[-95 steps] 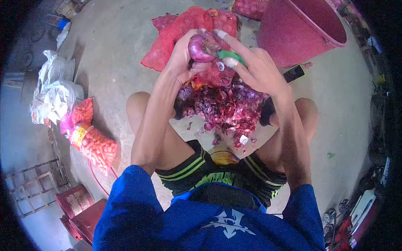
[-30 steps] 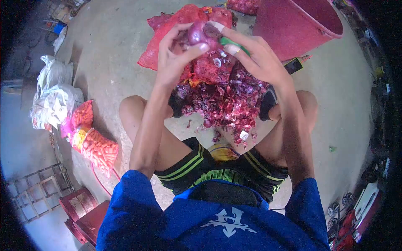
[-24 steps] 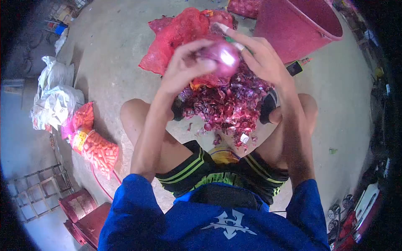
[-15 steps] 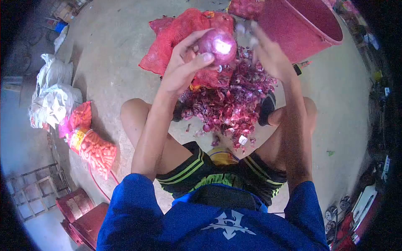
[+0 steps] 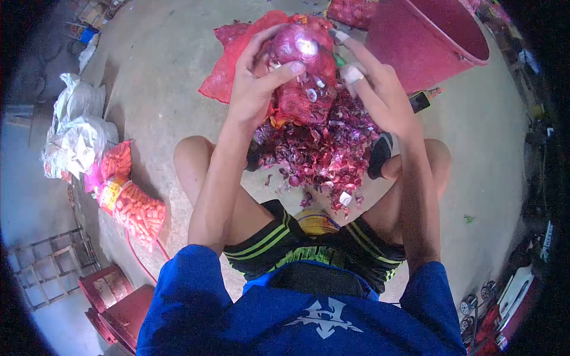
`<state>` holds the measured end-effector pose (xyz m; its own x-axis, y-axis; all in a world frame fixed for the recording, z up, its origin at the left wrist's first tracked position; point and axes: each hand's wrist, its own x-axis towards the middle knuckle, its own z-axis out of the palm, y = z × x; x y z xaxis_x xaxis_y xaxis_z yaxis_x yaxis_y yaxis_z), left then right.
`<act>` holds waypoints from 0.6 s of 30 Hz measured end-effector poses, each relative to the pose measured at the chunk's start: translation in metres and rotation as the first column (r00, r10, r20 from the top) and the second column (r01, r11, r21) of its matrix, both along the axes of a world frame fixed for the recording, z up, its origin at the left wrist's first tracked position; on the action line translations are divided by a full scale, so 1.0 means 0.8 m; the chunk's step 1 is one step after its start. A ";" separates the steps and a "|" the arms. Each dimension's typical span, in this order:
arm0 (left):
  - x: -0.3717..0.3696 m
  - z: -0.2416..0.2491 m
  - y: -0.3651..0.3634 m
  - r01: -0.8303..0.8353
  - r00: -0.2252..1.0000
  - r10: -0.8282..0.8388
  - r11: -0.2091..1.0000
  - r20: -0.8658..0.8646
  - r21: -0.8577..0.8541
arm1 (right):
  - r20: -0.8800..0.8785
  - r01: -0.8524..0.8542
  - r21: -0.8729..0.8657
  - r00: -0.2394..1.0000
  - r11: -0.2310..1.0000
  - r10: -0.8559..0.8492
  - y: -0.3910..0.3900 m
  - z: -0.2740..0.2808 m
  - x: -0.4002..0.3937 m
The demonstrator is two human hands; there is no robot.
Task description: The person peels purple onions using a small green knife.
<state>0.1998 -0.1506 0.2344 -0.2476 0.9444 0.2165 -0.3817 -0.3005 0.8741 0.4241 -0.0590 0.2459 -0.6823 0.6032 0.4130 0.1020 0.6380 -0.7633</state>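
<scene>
Our left hand point(image 5: 252, 92) is curled around a large red onion point(image 5: 292, 47), the thumb laid along its near side and the fingers behind it. That onion is raised in front of us, above the red mesh sacks point(image 5: 225, 74) on the concrete floor point(image 5: 484, 142). Our right hand point(image 5: 385, 104) is just beside it, fingers bent and parted from the thumb, with white wraps point(image 5: 351, 75) on some fingertips. A bit of a green object point(image 5: 339, 60) shows between that thumb and the fingers; we cannot tell whether they grip it. Below our hands, loose onion skins point(image 5: 326, 151) are heaped between our feet, touching the nearest sack. A big red tub point(image 5: 404, 44) stands beyond our right hand, and a dark phone-like device point(image 5: 420, 101) lies near its base.
</scene>
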 end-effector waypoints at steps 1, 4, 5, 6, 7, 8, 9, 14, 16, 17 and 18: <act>0.001 -0.002 0.002 -0.027 0.999 0.027 1.000 -0.016 0.014 | 0.000 0.004 -0.002 1.000 1.000 -0.004 -0.001 -0.003 0.000; 0.001 -0.004 0.005 -0.034 0.999 0.035 0.999 -0.034 0.025 | -0.062 -0.002 0.044 0.998 0.999 0.005 0.003 -0.012 0.000; 0.002 -0.005 0.006 -0.031 0.999 0.032 0.999 -0.035 0.025 | -0.036 -0.015 0.068 0.999 0.998 0.018 0.006 -0.015 0.002; 0.003 -0.005 0.007 -0.023 0.999 0.024 0.999 -0.023 0.030 | -0.008 -0.029 0.093 1.000 0.995 0.030 0.007 -0.016 0.004; 0.004 -0.005 0.008 -0.017 1.000 0.017 0.999 -0.012 0.035 | -0.009 -0.026 0.093 1.000 0.995 0.027 0.008 -0.013 0.007; 0.004 -0.005 0.009 -0.015 1.000 0.016 0.999 -0.013 0.036 | 0.068 -0.037 0.082 0.997 0.996 0.032 0.009 -0.007 0.010; 0.005 -0.006 0.009 -0.037 0.999 0.038 0.999 -0.025 0.038 | 0.145 -0.048 0.068 0.989 0.997 0.037 0.009 -0.005 0.011; 0.004 -0.010 0.013 -0.068 0.995 0.074 0.995 -0.071 0.077 | 0.078 -0.008 0.143 0.997 0.990 -0.004 0.009 -0.014 0.006; 0.004 -0.010 0.013 -0.071 0.996 0.073 0.996 -0.052 0.055 | -0.016 0.008 0.179 1.000 0.984 -0.005 0.010 -0.017 0.004; 0.004 -0.009 0.013 -0.070 0.996 0.073 0.996 -0.052 0.056 | 0.016 0.029 0.170 0.999 0.985 -0.032 0.010 -0.017 0.004; 0.004 -0.009 0.013 -0.062 0.997 0.064 0.997 -0.039 0.040 | 0.048 0.050 0.162 0.997 0.985 -0.059 0.010 -0.016 0.004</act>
<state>0.2029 -0.1405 0.2273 -0.2966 0.9178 0.2638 -0.3252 -0.3568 0.8757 0.4270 -0.0507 0.2329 -0.6734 0.5687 0.4723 0.1772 0.7445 -0.6437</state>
